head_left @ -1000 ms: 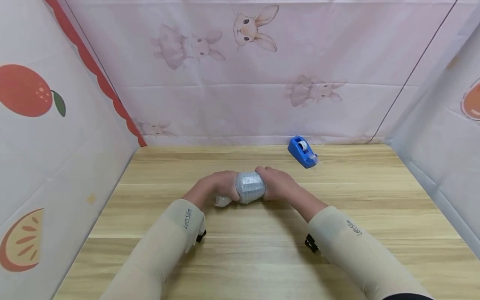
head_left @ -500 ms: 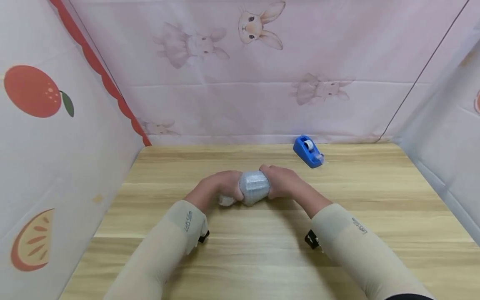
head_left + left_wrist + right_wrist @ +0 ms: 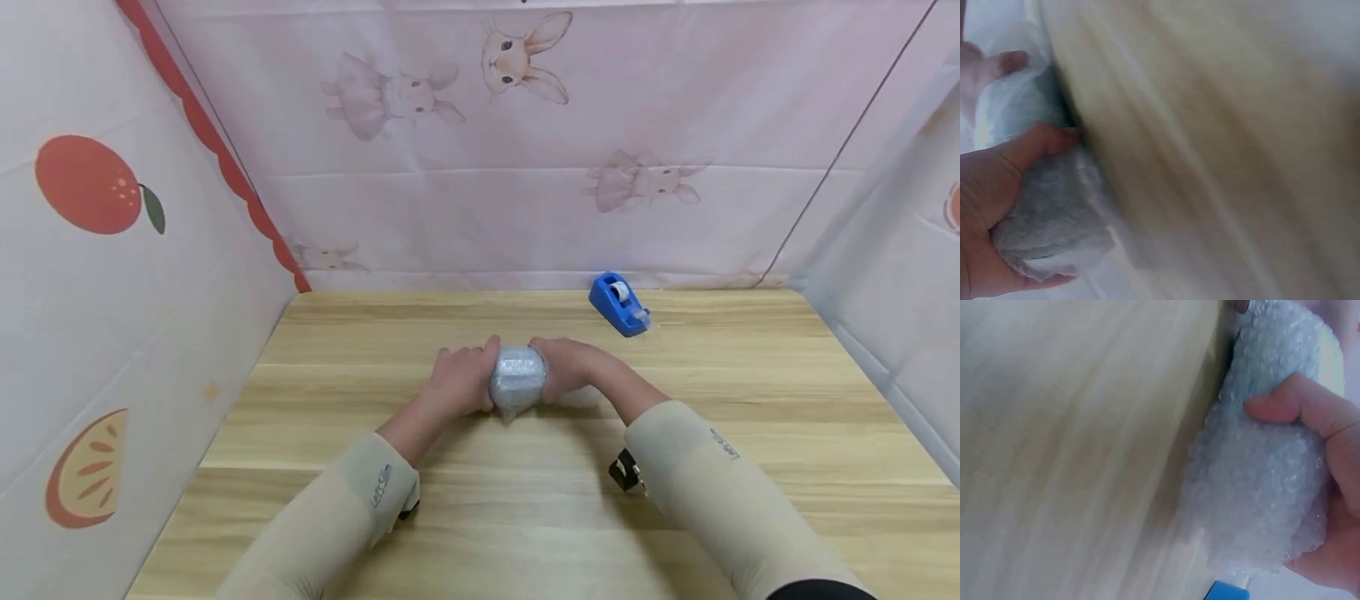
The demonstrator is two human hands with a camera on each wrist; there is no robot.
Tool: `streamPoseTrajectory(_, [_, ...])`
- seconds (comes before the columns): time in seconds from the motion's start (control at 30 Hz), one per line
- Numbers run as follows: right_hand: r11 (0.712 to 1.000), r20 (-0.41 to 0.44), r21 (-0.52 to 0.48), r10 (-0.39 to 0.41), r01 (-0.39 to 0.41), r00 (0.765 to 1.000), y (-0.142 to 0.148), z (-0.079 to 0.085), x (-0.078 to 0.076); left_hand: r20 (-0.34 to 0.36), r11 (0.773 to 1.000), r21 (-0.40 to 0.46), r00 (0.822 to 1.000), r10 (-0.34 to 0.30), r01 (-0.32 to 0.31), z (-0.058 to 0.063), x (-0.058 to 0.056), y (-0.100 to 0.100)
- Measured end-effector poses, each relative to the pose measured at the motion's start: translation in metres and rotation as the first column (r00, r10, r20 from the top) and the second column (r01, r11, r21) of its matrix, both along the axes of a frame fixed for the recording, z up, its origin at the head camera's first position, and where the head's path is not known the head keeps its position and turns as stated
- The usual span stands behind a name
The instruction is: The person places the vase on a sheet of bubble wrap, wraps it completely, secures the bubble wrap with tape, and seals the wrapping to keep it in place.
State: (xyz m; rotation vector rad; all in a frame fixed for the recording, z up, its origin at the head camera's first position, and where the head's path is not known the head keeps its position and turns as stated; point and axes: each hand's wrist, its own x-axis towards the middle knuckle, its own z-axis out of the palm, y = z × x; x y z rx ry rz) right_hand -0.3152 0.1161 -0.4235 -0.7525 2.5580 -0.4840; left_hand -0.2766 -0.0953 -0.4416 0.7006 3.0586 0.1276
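A roll-shaped bundle of bubble wrap (image 3: 519, 377) lies sideways between my two hands, close over the wooden table. My left hand (image 3: 467, 379) grips its left part, the thumb laid across the wrap in the left wrist view. From the other side my right hand (image 3: 567, 368) holds it, with the thumb pressing on the bubbly surface (image 3: 1254, 469) in the right wrist view. A loose flap of wrap points down toward me at the middle. Whatever is inside the bundle is hidden under the layers.
Behind the right hand, near the back edge of the wooden table (image 3: 480, 517), stands a blue tape dispenser (image 3: 619, 305) with a strip of clear tape at its front. A pink printed cloth wall (image 3: 525, 225) rises behind the table, and white cloth walls flank it.
The left hand has shifted its grip on the bundle, covering the wrap's left end. The bundle has turned between the hands, and its loose flap now points down toward me.
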Motion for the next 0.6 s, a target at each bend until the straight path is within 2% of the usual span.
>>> streamPoseTrajectory(0.1, [1.0,0.062,-0.002,0.005,-0.004,0.998,0.002,0.002,0.001,-0.013,0.999,0.003,0.999,-0.04,0.04,-0.007,-0.003,-0.002])
streamPoseTrajectory(0.2, [1.0,0.075,0.018,-0.012,0.011,0.997,0.003,0.002,0.004,0.027,0.997,0.006,0.996,-0.08,0.08,-0.011,-0.008,-0.004])
streamPoseTrajectory(0.33, [0.996,-0.051,0.086,-0.009,0.014,0.999,0.001,0.002,0.011,0.134,0.998,0.026,0.989,-0.068,0.065,-0.009,-0.019,-0.007])
streamPoseTrajectory(0.47, [0.989,-0.206,0.147,0.005,0.026,0.979,-0.002,-0.001,0.015,0.223,0.999,0.039,0.974,-0.04,0.033,-0.004,-0.029,-0.009])
streamPoseTrajectory(0.6, [0.989,-0.277,0.136,-0.024,0.064,0.96,-0.003,-0.005,0.017,0.273,0.999,0.022,0.961,-0.049,0.045,0.001,-0.036,-0.008])
